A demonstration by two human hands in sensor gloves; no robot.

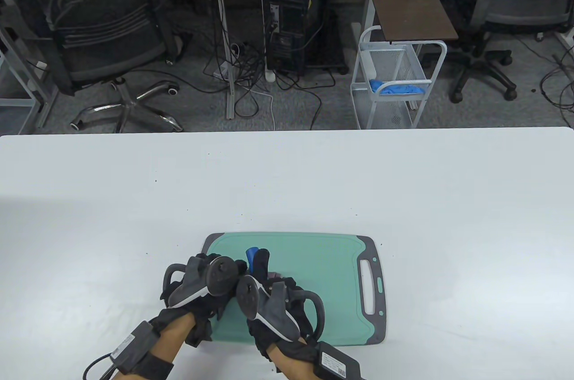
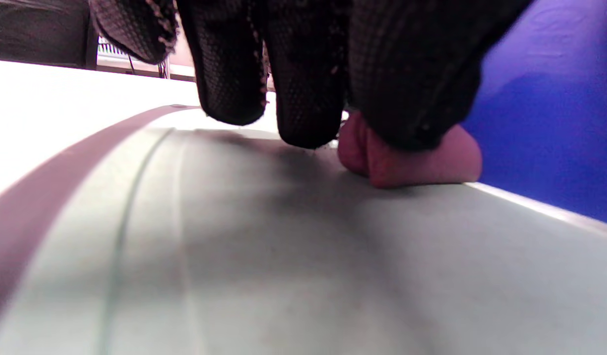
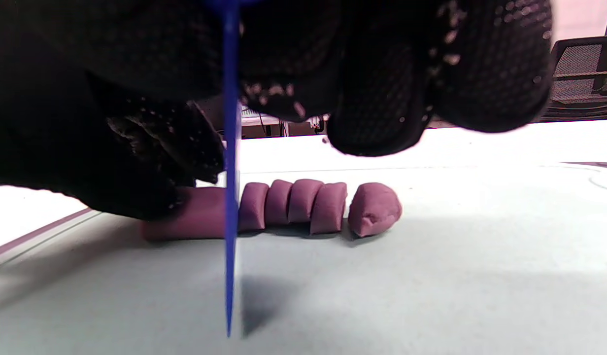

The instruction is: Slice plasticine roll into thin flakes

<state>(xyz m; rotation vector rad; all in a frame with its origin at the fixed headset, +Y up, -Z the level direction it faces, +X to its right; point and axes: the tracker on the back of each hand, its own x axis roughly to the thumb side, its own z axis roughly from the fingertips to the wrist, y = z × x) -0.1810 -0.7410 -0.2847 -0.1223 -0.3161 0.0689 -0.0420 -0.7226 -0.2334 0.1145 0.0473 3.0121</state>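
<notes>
A purple plasticine roll (image 3: 195, 217) lies on the green cutting board (image 1: 314, 259). Several cut slices (image 3: 293, 204) stand side by side at its right end, with one end piece (image 3: 375, 208) a little apart. My left hand (image 1: 197, 283) presses down on the uncut roll (image 2: 421, 160) with its fingertips (image 2: 303, 108). My right hand (image 1: 269, 290) grips a blue plastic knife (image 3: 229, 197), blade down on the board, set into the roll at the boundary between roll and slices. In the table view the hands hide the roll; only the knife's blue tip (image 1: 252, 253) shows.
The board (image 3: 382, 296) lies near the front edge of a white table (image 1: 287, 183), its grey handle end (image 1: 372, 286) to the right. Chairs, a computer tower and a white wire cart (image 1: 394, 79) stand on the floor beyond the table.
</notes>
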